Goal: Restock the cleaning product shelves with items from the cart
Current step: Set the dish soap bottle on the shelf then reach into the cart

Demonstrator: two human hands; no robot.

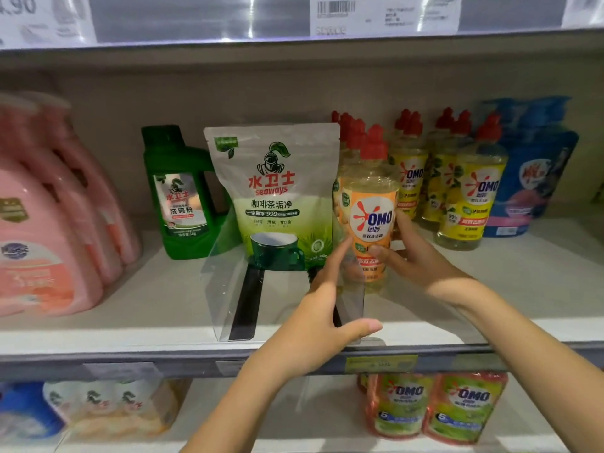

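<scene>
An orange-labelled OMO bottle [371,207] with a red cap stands upright at the front of its row on the middle shelf [163,331]. My right hand [411,256] grips its lower right side, thumb across the label. My left hand [320,308] reaches in from below with straight fingers touching the bottle's lower left side and the clear plastic divider [349,299] beside it. A white and green Seaways pouch [274,191] stands just left of the bottle.
A green Seaways jug [178,194] stands left of the pouch, pink detergent jugs [49,223] at far left. Yellow-labelled OMO bottles [470,191] and blue pouches [532,178] fill the right. More OMO pouches [434,407] sit on the shelf below.
</scene>
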